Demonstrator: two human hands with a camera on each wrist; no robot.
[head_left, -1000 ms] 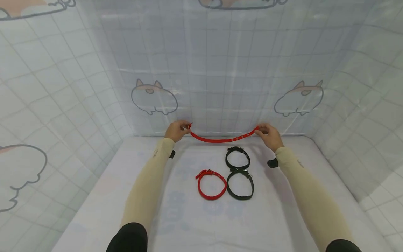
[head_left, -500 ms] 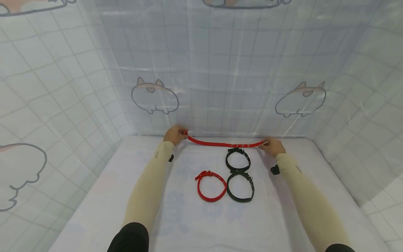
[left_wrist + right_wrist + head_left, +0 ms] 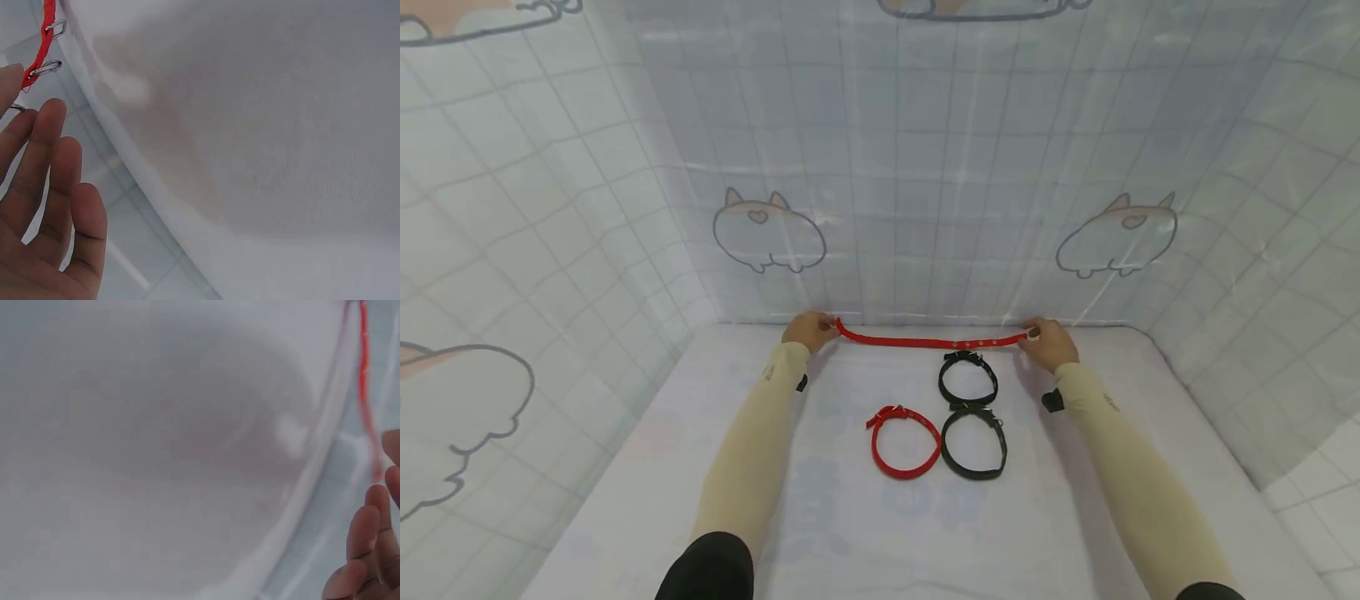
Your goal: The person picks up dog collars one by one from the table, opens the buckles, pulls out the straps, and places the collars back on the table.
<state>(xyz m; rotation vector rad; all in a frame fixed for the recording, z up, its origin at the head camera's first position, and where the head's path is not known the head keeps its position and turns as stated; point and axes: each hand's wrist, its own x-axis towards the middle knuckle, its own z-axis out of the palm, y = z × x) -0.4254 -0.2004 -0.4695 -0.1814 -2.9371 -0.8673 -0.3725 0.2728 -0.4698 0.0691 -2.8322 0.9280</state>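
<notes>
A red collar [image 3: 910, 342] with metal-rimmed holes is stretched sideways near the back edge of the table, sagging slightly in the middle. My left hand [image 3: 809, 332] pinches its buckle end; in the left wrist view a silver buckle and ring [image 3: 47, 67] show at the thumb and forefinger, the other fingers loosely spread. At the holed end, my right hand [image 3: 1049, 343] holds the strap tip by the fingertips. Below it lie a buckled red collar [image 3: 906, 473] in a loop and two dark collars, the upper black one [image 3: 967, 400] and the lower dark green one [image 3: 973, 475], grouped closely.
The white-covered table [image 3: 880, 550] meets a tile-patterned sheet [image 3: 925, 167] rising at the back. Similar sheets stand at the left [image 3: 535, 250] and right [image 3: 1285, 275]. Cartoon animal outlines are printed on them.
Both hands have lowered toward the table's back edge and moved slightly apart, pulling the held red collar straighter. The looped collars stay in place.
</notes>
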